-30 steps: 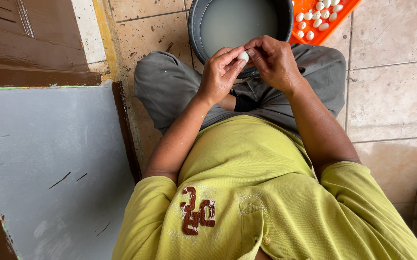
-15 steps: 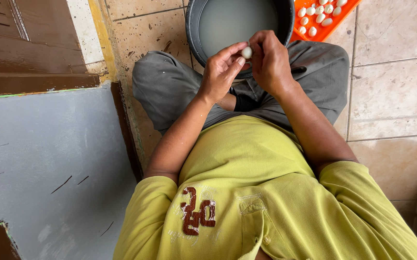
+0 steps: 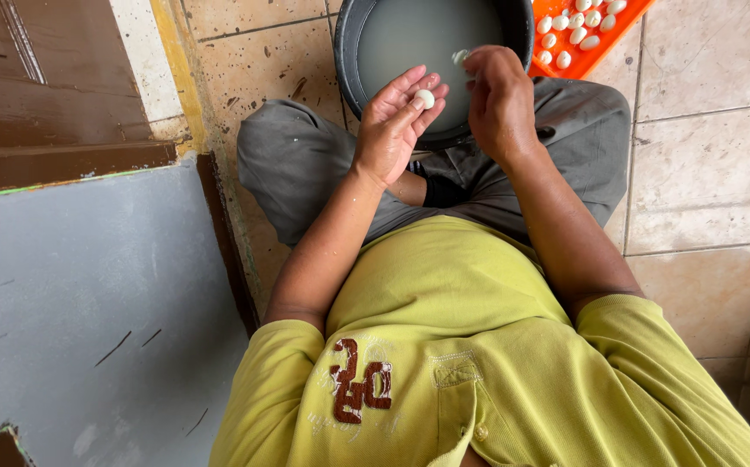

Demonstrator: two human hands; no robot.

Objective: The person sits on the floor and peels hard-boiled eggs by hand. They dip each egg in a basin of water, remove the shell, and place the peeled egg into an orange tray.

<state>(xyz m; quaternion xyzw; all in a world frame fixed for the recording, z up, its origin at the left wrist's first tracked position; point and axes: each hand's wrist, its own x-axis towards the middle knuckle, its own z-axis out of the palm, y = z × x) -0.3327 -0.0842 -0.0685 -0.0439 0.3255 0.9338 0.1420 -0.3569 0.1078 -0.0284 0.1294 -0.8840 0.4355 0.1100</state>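
Observation:
My left hand [image 3: 392, 130] is palm up over my lap and holds a small white peeled egg [image 3: 425, 99] at its fingertips. Just to its right, my right hand [image 3: 498, 99] is curled, pinching a small pale piece [image 3: 461, 57] over the basin. A dark round basin [image 3: 351, 60] of cloudy water sits on the floor in front of my crossed legs. An orange tray [image 3: 604, 47] with several small white eggs lies at the basin's right.
I sit on beige floor tiles [image 3: 704, 173] in grey trousers and a yellow-green shirt. A grey board [image 3: 89, 311] leans at my left, beside a brown wooden door [image 3: 38, 95] and its yellow-edged sill.
My hands, joined on the egg before, have parted. The left keeps the egg while the right has lifted away towards the basin with a small piece.

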